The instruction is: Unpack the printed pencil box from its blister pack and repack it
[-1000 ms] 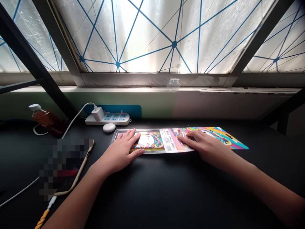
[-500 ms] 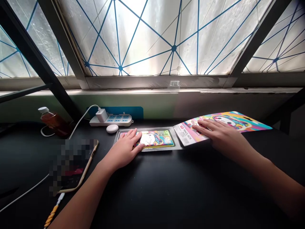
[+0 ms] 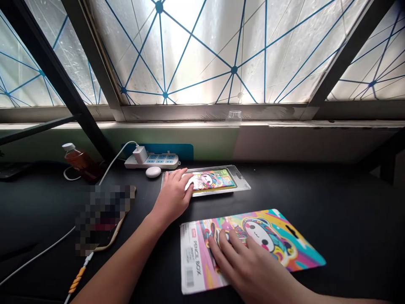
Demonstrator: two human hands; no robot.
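On the black desk (image 3: 348, 219), my open right hand (image 3: 247, 270) lies on the bright paper card (image 3: 268, 236), out of its clear plastic tray (image 3: 242, 183); my open left hand (image 3: 173, 196) rests on the colourful pencil box (image 3: 215, 179), still inside.

The left hand (image 3: 173, 193) and right hand (image 3: 245, 267) are bare, the forearms (image 3: 118, 264) too.

I'm seeing a bright cartoon print in pink, yellow and teal spreading across the pencil box sleeve (image 3: 278, 238) at lower right, while thin blue lines are webbing the frosted window (image 3: 202, 50) along the top of the frame.
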